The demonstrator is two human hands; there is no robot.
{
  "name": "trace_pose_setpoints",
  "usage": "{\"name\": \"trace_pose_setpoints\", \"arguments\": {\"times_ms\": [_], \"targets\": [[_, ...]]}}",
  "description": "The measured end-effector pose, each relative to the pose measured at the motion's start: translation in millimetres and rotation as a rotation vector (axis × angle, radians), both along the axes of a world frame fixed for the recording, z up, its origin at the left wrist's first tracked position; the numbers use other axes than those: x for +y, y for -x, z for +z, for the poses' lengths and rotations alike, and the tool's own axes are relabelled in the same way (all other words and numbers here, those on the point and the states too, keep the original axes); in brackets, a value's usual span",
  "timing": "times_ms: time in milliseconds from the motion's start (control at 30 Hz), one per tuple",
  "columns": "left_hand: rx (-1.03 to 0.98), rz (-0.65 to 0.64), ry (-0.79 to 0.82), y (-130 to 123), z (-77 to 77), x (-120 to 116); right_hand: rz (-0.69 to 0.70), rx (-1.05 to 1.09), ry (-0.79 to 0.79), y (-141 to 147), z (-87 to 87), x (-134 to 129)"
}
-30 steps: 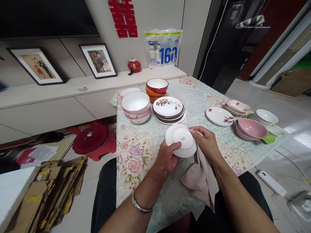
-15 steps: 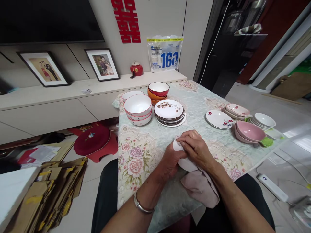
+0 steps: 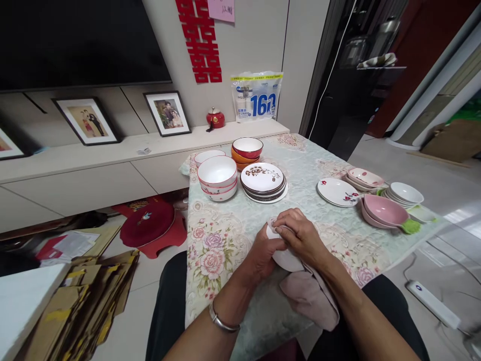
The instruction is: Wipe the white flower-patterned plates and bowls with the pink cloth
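Observation:
Close to the near edge of the table, my left hand (image 3: 264, 254) grips a small white bowl (image 3: 287, 260) by its side. My right hand (image 3: 302, 238) is closed over the bowl's upper part with a pale pink cloth (image 3: 311, 300), which hangs down below the wrist. The fingers cover much of the bowl, so its full shape is hidden. Just beyond the hands stands a stack of white plates with brown flowers (image 3: 262, 178). Left of it are stacked white bowls with pink rims (image 3: 217, 173).
Red and orange bowls (image 3: 247, 148) are stacked farther back. To the right lie flowered oval plates (image 3: 338, 191), pink handled bowls (image 3: 386, 209) and small white bowls (image 3: 406, 192). A red stool (image 3: 148, 220) and flattened cardboard (image 3: 63, 311) are on the floor at left.
The view has tilted slightly up and to the left, so the table and wall sit a little lower. Both hands keep their hold on the bowl and cloth, with only slight finger movement.

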State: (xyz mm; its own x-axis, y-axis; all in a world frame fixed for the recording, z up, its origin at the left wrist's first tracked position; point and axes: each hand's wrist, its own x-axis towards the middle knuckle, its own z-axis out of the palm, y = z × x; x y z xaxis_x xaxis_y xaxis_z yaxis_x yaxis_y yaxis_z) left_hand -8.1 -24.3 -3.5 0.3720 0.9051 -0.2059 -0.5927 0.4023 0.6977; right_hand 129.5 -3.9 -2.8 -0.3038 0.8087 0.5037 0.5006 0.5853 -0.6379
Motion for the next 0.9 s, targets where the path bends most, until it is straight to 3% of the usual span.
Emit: {"name": "trace_pose_setpoints", "arguments": {"times_ms": [100, 233, 367, 500, 767, 900], "targets": [[0.002, -0.015, 0.004, 2, -1.2, 1, -0.065, 0.073, 0.082, -8, -3.4, 5], [-0.009, 0.039, 0.033, 4, -6.1, 4, -0.269, 0.165, 0.247, -24, -16.9, 14], [0.009, 0.12, 0.053, 3, -6.6, 4, -0.388, 0.157, 0.213, -29, -26.0, 18], [0.075, 0.091, 0.011, 2, -2.5, 0, -0.356, 0.13, 0.225, -25, -23.2, 16], [0.126, 0.01, -0.014, 2, 2.6, -3, -0.023, 0.016, 0.065, -7, -1.1, 0], [0.134, 0.056, 0.028, 4, 0.1, -1, -0.104, 0.023, 0.175, -18, -11.6, 8]]}}
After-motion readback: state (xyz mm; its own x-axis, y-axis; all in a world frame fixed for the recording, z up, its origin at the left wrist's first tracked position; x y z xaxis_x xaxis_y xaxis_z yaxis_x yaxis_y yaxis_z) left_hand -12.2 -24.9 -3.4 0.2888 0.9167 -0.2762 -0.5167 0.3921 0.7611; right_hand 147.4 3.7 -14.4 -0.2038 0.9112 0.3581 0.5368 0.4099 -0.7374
